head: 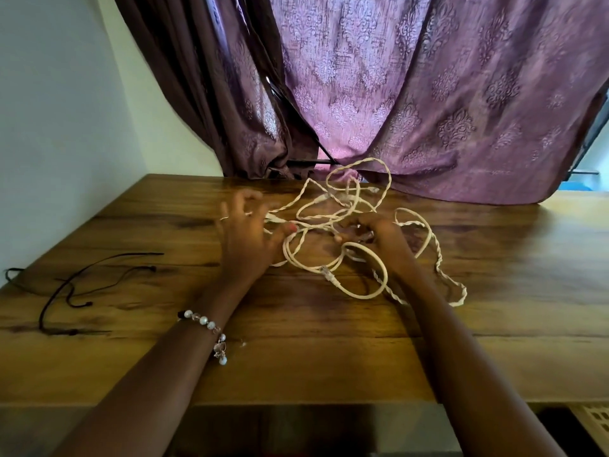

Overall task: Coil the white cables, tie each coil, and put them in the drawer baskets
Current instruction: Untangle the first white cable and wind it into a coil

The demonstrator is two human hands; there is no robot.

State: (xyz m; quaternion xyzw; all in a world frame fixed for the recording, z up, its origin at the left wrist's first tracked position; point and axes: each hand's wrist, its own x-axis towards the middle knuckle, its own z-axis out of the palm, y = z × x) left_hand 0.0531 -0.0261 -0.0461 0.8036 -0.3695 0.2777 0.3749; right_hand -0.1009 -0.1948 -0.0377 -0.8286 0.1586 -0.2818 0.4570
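Observation:
A loose tangle of white cables [357, 206] lies on the wooden table [329, 324], some strands smooth, some twisted. One smooth loop [382, 275] with a plug end lies nearest me. My left hand [247, 239] rests at the tangle's left edge, fingers spread and blurred, the thumb touching a strand. My right hand [379, 235] is on the middle of the tangle with its fingers curled around strands. A twisted strand [441, 268] trails off to the right.
Thin black ties [75, 285] lie on the table at the left. A purple patterned curtain [412, 94] hangs behind the table and drapes onto its back edge. A white wall is at the left. A pale slotted basket corner [593, 418] shows below the table's front right.

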